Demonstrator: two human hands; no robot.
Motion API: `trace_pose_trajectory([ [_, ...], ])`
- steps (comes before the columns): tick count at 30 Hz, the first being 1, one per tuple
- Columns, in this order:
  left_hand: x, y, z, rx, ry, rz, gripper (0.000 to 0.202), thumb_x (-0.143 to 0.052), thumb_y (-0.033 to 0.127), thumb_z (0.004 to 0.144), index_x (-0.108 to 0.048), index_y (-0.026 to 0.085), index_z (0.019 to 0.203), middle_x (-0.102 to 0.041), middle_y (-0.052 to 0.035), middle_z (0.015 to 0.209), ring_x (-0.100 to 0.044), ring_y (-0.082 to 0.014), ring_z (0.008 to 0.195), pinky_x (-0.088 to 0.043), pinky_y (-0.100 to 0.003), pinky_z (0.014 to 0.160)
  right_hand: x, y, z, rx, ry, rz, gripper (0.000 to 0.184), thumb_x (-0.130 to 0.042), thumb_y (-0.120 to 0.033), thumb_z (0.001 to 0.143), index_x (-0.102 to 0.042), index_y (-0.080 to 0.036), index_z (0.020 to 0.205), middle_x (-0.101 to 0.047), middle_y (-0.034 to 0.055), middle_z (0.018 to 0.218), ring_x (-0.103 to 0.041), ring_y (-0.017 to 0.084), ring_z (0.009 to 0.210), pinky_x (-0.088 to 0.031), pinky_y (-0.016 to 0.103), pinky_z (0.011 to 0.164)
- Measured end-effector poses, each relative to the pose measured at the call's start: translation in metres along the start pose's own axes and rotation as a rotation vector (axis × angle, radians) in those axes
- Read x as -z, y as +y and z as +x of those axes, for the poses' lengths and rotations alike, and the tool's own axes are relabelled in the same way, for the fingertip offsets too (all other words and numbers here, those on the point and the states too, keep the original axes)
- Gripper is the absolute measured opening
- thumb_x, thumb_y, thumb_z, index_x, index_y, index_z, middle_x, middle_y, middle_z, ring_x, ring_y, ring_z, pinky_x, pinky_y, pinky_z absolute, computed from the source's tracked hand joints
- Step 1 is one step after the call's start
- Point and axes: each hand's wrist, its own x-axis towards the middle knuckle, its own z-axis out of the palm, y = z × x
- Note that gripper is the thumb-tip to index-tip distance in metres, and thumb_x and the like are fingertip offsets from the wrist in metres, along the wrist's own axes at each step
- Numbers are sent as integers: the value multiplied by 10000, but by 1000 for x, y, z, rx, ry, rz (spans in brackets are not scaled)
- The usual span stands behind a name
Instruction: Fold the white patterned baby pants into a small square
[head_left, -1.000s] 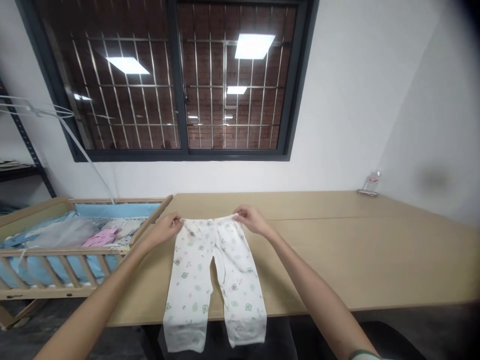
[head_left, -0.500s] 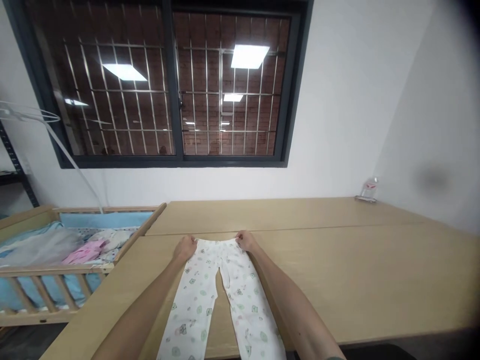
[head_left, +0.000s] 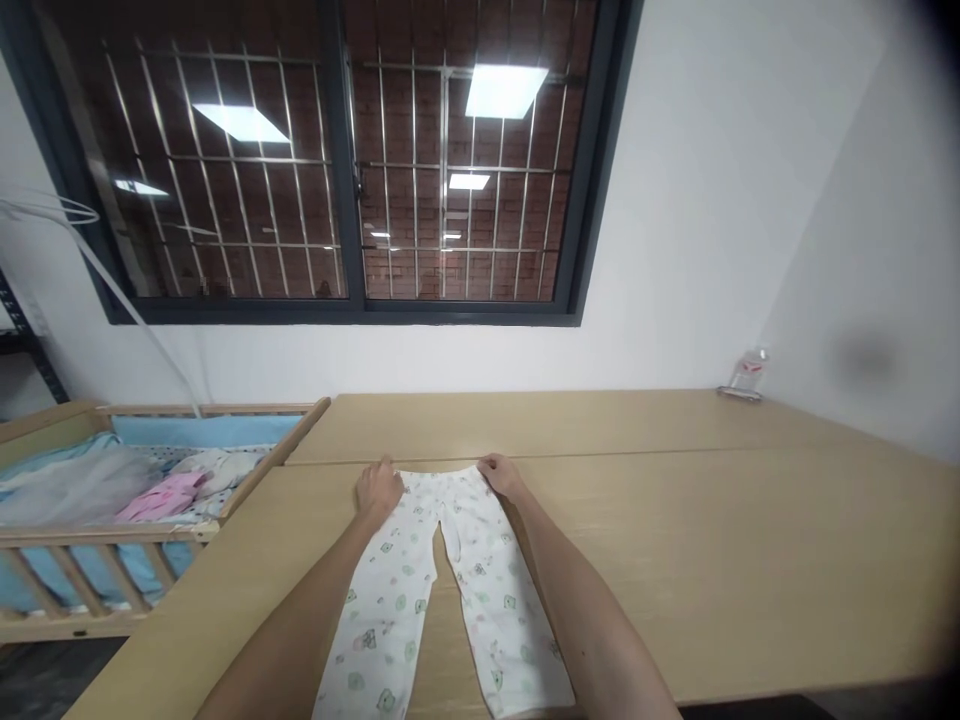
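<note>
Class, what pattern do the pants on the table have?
White pants with small green and greyish printed motifs; head view.

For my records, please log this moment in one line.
white printed cloth trousers: on pale wooden table; left hand, right hand: touching waistband

Before me, a white wall (head_left: pixel 697 200) holds a wide two-pane window (head_left: pixel 343 150) in a dark frame (head_left: pixel 450 313), with metal bars (head_left: pixel 445 215) and reddish brick (head_left: pixel 409 205) showing behind and bright rectangular lights (head_left: pixel 506 92) reflected in it. A pale wooden table (head_left: pixel 712 560) runs below. To my left stand a wooden crib (head_left: pixel 90 538) with blue lining (head_left: pixel 202 431) and part of a black shelf (head_left: pixel 28 335), above dark floor (head_left: pixel 60 668).
</note>
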Motion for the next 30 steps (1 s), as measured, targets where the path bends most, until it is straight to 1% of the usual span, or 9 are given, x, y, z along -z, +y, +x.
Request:
trace_pose_trajectory([
  [2, 9, 18, -21, -99, 5, -6, 360, -465, 246, 1004, -551, 122, 1330, -626, -188, 1321, -551, -281, 1280, -396, -407, 1075, 6, 2, -1, -13, -25, 36, 195, -599, -259, 826, -723, -115, 780, -719, 76, 750, -620, 174, 696, -436, 243, 650],
  [4, 13, 38, -55, -219, -49, -23, 333, -476, 295, 993, -595, 155, 1272, -676, -142, 1261, -599, -259, 1213, -413, -367, 1034, 9, 4, -2, -22, -51, 69, 221, -601, -289, 820, -707, -116, 734, -685, 57, 674, -591, 171, 647, -419, 248, 616],
  [8, 10, 75, -149, -445, -264, -70, 290, -543, 483, 928, -695, 245, 991, -764, -35, 927, -699, -242, 913, -495, -332, 801, 10, 6, -4, -18, -78, 128, 227, -624, -319, 795, -693, -128, 693, -656, 30, 634, -572, 164, 642, -408, 248, 612],
  [11, 3, 97, -212, -587, -387, -107, 345, -484, 485, 931, -706, 221, 951, -761, -78, 936, -704, -285, 919, -511, -381, 807, 9, 5, -5, -7, -92, 163, 198, -663, -315, 764, -700, -136, 687, -682, 32, 678, -592, 167, 681, -424, 248, 638],
  [13, -4, 110, -234, -619, -468, -97, 323, -524, 432, 888, -708, 197, 1011, -761, -114, 967, -710, -312, 924, -523, -402, 804, 9, 4, -6, -1, -108, 181, 163, -680, -291, 747, -711, -140, 693, -709, 40, 723, -615, 170, 712, -444, 247, 663],
  [16, -17, 125, -243, -609, -558, -59, 340, -548, 404, 854, -718, 162, 1021, -761, -160, 974, -719, -339, 906, -534, -434, 801, 8, 4, -5, -3, -128, 202, 114, -702, -256, 734, -725, -144, 729, -734, 50, 768, -648, 175, 745, -474, 249, 688],
  [21, -31, 130, -239, -574, -570, -20, 352, -520, 355, 872, -739, 136, 1040, -762, -197, 1006, -716, -371, 964, -539, -473, 834, 7, 7, -2, -30, -122, 225, 128, -747, -217, 731, -724, -141, 832, -739, 50, 784, -658, 171, 724, -499, 252, 686],
  [27, -28, 124, -241, -618, -569, -64, 350, -494, 316, 871, -757, 119, 990, -763, -217, 984, -724, -368, 938, -542, -444, 784, 5, 9, 1, -64, -101, 234, 177, -779, -168, 691, -725, -148, 859, -729, 31, 760, -655, 167, 703, -489, 246, 662],
  [30, -26, 119, -239, -562, -548, -138, 310, -502, 287, 856, -760, 138, 940, -769, -197, 979, -729, -332, 901, -522, -386, 732, 4, 7, 0, -73, -85, 250, 169, -762, -163, 700, -715, -152, 863, -723, 21, 748, -663, 165, 707, -492, 241, 662],
])
